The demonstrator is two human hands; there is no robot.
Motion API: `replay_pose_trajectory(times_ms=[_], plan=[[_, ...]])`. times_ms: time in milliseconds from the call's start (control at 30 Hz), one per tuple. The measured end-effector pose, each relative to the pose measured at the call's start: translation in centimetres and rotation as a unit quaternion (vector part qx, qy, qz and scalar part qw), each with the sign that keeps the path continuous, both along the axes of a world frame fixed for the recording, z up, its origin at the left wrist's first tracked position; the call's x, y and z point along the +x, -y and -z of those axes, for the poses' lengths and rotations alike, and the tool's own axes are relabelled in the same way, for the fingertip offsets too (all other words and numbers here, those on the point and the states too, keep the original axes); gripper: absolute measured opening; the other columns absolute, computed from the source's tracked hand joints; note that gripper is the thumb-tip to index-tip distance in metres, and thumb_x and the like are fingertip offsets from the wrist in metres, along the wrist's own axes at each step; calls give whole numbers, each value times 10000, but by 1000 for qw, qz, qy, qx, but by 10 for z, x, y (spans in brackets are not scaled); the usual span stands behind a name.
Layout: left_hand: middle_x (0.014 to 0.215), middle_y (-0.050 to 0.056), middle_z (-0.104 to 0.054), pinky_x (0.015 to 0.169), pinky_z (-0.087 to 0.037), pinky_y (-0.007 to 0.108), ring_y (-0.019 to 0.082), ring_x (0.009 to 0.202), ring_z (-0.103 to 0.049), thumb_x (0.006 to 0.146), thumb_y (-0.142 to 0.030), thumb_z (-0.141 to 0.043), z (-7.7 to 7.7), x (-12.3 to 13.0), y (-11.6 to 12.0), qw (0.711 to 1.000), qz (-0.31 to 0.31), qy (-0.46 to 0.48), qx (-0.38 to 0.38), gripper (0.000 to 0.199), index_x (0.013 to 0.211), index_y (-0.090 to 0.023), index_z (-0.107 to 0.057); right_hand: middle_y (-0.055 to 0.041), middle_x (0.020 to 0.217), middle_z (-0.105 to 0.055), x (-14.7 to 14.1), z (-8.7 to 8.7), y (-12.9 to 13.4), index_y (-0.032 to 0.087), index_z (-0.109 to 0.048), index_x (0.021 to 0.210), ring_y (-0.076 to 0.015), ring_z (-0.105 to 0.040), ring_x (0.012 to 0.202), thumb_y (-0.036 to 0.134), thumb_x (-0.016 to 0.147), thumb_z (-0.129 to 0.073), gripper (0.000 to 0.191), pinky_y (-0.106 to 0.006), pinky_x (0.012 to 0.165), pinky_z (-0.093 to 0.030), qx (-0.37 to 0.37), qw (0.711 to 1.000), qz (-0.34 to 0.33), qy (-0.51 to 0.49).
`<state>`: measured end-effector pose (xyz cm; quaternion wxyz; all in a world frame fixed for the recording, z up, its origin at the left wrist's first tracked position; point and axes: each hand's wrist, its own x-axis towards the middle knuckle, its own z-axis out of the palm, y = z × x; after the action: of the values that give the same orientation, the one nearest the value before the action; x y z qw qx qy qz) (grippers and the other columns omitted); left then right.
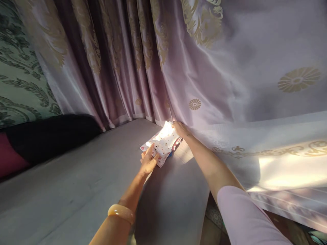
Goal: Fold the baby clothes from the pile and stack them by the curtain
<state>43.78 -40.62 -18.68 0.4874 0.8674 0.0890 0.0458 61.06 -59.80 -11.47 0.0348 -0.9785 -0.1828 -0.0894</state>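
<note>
A folded white cloth [165, 142] with small red and dark prints is gripped between my two hands, just above the grey bed surface [109, 170]. My left hand [149, 160] pinches its near left edge, thumb on top. At the far right corner, my right hand [181, 129] has its fingers closed on the fabric. Bright sunlight falls across the cloth's upper part. A bit of something blue [170, 154] shows under its right side; I cannot make out what it is.
Long mauve curtains [176, 78] with gold patterns hang right behind and to the right of the bed. A black and dark-red padded thing [51, 139] lies along the left side. Green patterned wall covering [20, 71] stands at far left. Floor [213, 221] shows beyond the bed's right edge.
</note>
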Motion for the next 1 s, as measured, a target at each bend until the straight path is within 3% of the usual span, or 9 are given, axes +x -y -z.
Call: replay_pose_trajectory(times_ms=[200, 367, 533, 733, 867, 1000], plan=[[1445, 111, -504, 1126, -271, 543, 342, 1419, -291, 904, -373, -485, 16, 9, 4, 990, 12, 14, 137, 588, 1476, -260, -412, -124, 1265, -592, 3, 9, -6, 176, -672, 1092, -235, -491, 1179, 96, 915, -383, 348, -333, 972, -394, -54, 998, 3, 41], [1528, 65, -412, 1143, -213, 565, 314, 1439, -243, 975, -404, -301, 27, 11, 4, 979, 46, 27, 195, 556, 1502, -232, -345, -155, 1282, -562, 4, 19, -9, 146, -665, 1109, -259, -458, 1197, 78, 890, -404, 348, -365, 992, -374, -88, 995, -1, 37], [1488, 95, -466, 1138, -225, 543, 317, 1422, -287, 984, -407, -281, 30, 10, 6, 977, 33, 45, 206, 531, 1478, -241, -384, -154, 1224, -590, 9, 28, -7, 142, -672, 1122, -257, -468, 1196, 98, 877, -436, 343, -339, 1011, -360, -94, 995, 4, 16], [1475, 139, -471, 1139, -221, 549, 330, 1416, -304, 974, -410, -337, 36, 10, 8, 977, 14, 74, 198, 545, 1475, -206, -390, -163, 1369, -518, 11, 40, -9, 167, -581, 1302, -304, -428, 1274, 92, 823, -468, 498, -420, 1067, -306, -70, 996, 51, 11], [1539, 136, -368, 1158, -213, 515, 313, 1432, -276, 972, -441, -336, 37, 9, 9, 976, -11, 76, 202, 581, 1499, -200, -346, -165, 1474, -426, 9, 48, -19, 159, -518, 1363, -308, -362, 1351, 133, 870, -454, 497, -428, 1096, -275, -48, 998, 50, 3], [1616, 106, -196, 1168, -179, 532, 324, 1481, -135, 975, -501, -290, 39, 7, 9, 976, -34, 93, 194, 591, 1500, -239, -360, -123, 1508, -399, 7, 56, -33, 171, -473, 1401, -265, -336, 1382, 264, 948, -430, 464, -384, 1119, -255, -29, 999, 25, -18]])
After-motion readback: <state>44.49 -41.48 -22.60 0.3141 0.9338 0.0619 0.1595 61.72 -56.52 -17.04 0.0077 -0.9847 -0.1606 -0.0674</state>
